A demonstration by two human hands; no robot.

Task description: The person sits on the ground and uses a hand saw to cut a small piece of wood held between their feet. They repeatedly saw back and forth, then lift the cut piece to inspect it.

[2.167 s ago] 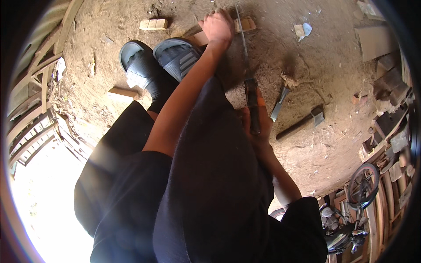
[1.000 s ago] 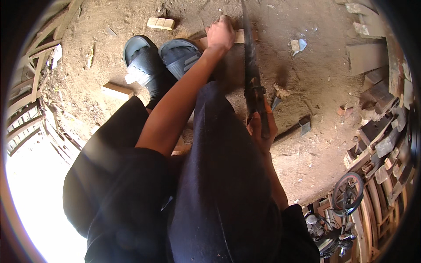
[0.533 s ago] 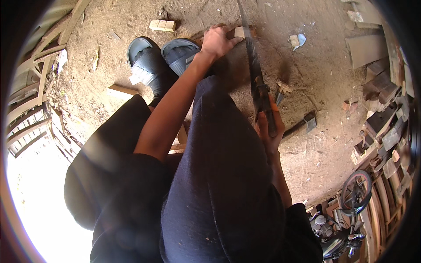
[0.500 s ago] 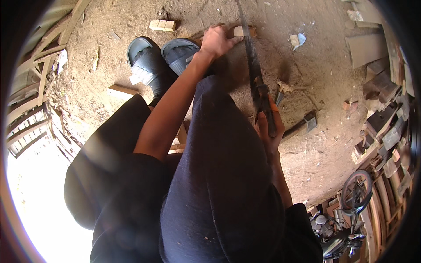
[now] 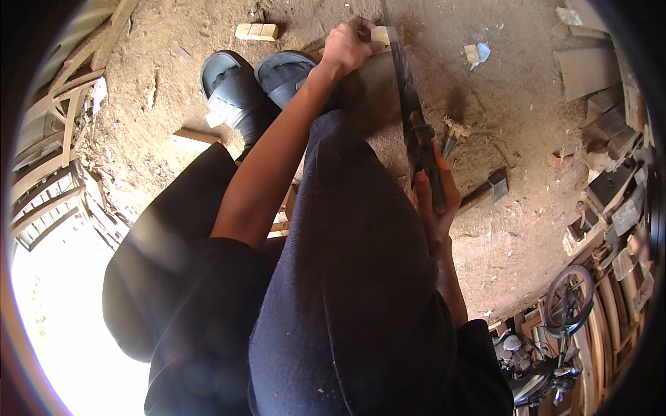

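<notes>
My right hand (image 5: 438,197) is closed around the dark handle of a saw (image 5: 404,83), beside my right knee. Its long, narrow dark blade runs up and away past the top edge of the picture. Farther off, my left hand (image 5: 347,47) has its fingers bent around a small pale wooden block (image 5: 380,36). The blade crosses right at the block's right end; whether it cuts into the wood I cannot tell. Part of the block is hidden by my fingers, and a brownish wood piece (image 5: 405,39) shows just right of the blade.
My sandalled feet (image 5: 232,90) stand left of the left hand. A scored wooden block (image 5: 257,32) and another wood piece (image 5: 194,139) lie on the dirt floor. A dark-headed tool (image 5: 497,184) lies right of my right hand. Wood scraps (image 5: 610,139) and a motorcycle (image 5: 548,353) line the right side.
The saw and my right hand have shifted slightly right and toward me. My left hand has moved a little away and right, and its fingers are more curled around the block.
</notes>
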